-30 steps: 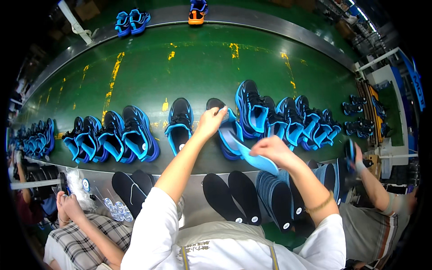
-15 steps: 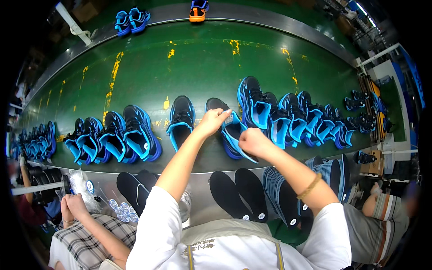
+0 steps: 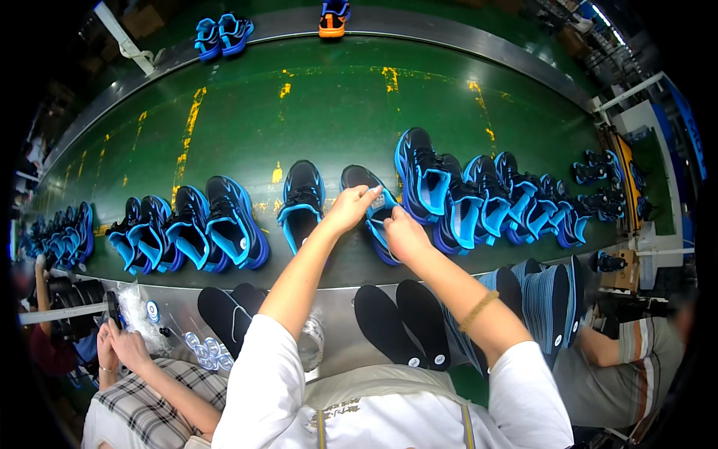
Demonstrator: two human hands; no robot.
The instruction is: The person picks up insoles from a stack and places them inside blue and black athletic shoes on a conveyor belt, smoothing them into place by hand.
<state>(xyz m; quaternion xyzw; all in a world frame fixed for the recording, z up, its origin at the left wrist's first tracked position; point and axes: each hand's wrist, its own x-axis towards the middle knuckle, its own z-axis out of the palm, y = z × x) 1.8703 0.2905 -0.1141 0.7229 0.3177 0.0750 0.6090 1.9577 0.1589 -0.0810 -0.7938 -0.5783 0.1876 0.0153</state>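
Observation:
A black and blue sports shoe [image 3: 357, 177] stands in front of me on the green table, toe pointing away. My left hand [image 3: 349, 209] pinches its tongue, where a pale label shows. Over the opening, my right hand [image 3: 407, 236] is closed with its fingertips dipping inside; whatever they grip is hidden. To the left stands a matching shoe [image 3: 302, 183], its dark inside facing me. Close by on the right another sports shoe [image 3: 416, 153] rests a little farther back.
Rows of similar shoes stretch left [image 3: 227, 196] and right [image 3: 490, 176]. Along the near metal ledge lie black insoles [image 3: 381, 318] and a striped insole stack [image 3: 540, 310]. Co-workers sit on both sides; one co-worker's hands [image 3: 123, 348] show at left. An orange-heeled shoe [image 3: 332, 24] stands on the far ledge.
My right hand has moved left and forward, from the shoe's heel into its opening. The dark insole end that stuck out under that hand no longer shows. My left hand stays at the tongue.

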